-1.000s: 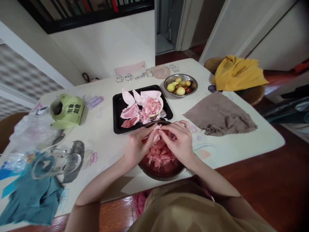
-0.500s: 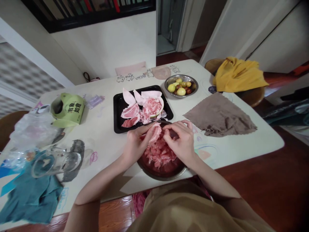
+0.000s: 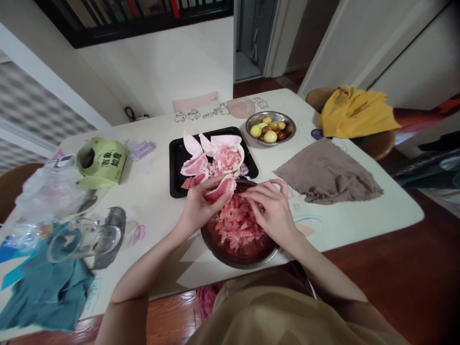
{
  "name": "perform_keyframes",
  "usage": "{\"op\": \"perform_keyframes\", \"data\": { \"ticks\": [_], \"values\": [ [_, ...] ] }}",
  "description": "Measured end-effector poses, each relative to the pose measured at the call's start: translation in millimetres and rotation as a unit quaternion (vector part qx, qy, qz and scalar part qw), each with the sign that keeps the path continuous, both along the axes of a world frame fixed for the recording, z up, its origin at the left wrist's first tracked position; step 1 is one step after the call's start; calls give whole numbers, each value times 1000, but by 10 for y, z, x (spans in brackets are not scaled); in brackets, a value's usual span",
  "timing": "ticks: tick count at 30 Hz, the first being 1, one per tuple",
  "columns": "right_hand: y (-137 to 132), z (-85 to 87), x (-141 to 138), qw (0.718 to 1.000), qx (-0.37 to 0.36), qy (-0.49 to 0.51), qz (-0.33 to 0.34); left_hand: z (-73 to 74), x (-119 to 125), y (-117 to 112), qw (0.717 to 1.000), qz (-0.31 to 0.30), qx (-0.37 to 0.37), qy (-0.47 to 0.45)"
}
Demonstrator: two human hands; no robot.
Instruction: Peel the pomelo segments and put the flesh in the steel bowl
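Note:
My left hand point(image 3: 201, 203) is closed on a pomelo segment point(image 3: 221, 188), its pink flesh showing between pale membrane, above the left rim of a metal bowl point(image 3: 239, 261). Torn red pomelo flesh point(image 3: 239, 223) is heaped inside this bowl. Over the heap's right side, my right hand point(image 3: 271, 206) has its thumb and fingers drawn together; whatever lies between the tips is hidden. Just behind the bowl, a black tray point(image 3: 176, 167) carries pale rind pieces point(image 3: 225, 140), more pomelo segments point(image 3: 194, 165) and membrane scraps.
A steel bowl point(image 3: 249, 132) of small green and brown fruit stands behind the tray. To the right lies a brown cloth point(image 3: 327, 170). On the left are a green paper wrapper point(image 3: 111, 160), clear plastic bags point(image 3: 53, 189), a glass jug point(image 3: 84, 239) and a teal cloth point(image 3: 50, 292).
My left hand has drawn the segment slightly left and turned it so its flesh faces up. My right hand has moved slightly away from the segment, lower over the heap.

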State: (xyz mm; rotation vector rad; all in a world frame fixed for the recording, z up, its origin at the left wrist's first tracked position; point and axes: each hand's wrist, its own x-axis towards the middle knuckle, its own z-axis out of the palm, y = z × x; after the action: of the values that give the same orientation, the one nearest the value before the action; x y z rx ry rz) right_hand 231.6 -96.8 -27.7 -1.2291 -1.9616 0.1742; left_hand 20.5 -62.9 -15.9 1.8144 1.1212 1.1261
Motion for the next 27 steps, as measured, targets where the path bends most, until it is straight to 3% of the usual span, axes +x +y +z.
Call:
{"op": "perform_keyframes", "data": {
  "ticks": [9,14,18,23,27],
  "values": [
    [-4,-11,-42,1000,2,14,14,11,46,-60,995,27,74,63],
    [46,89,-149,997,30,63,11,-42,94,-92,978,30,174,108],
    [110,173,-230,996,42,72,-12,-73,164,-136,971,22,200,126],
    [203,201,-242,996,35,82,-25,-28,216,-203,987,-1,157,43],
    [412,292,-221,997,45,69,3,55,231,-68,991,23,115,-59]
  ]
}}
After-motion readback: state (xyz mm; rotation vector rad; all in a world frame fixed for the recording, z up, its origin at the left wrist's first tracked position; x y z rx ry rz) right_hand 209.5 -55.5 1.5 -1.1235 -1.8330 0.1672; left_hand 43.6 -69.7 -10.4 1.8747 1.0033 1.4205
